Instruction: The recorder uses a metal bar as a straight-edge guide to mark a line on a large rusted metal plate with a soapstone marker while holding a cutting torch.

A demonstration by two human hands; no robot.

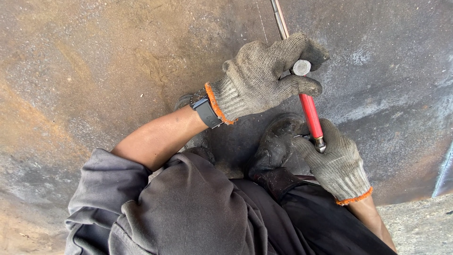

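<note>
Nearest to me is the grey sleeve of the work jacket. Just past it a dark boot is planted on the steel plate, not far from the plate's lower right edge, where rough ground shows.

Just beside the boot, my right hand, in a knit glove with an orange cuff, is closed around the lower end of the red-handled tool, and a metal tip shows at its fingers. The tool runs up and away across the plate at a slight tilt.

Farther out, my left hand, gloved the same with a dark wristwatch at the cuff, is clamped on the tool's upper part, thumb and fingers wrapped round a round metal knob. Beyond it a thin metal rod carries on towards the plate's far edge and out of view.

I judge the step in hand to be setting or steadying the tool against the plate with both hands. I cannot tell whether its tip touches the steel. The next move seems to call for the right hand to hold the lower end fixed while the left works the knob without shifting the rod's line.
</note>
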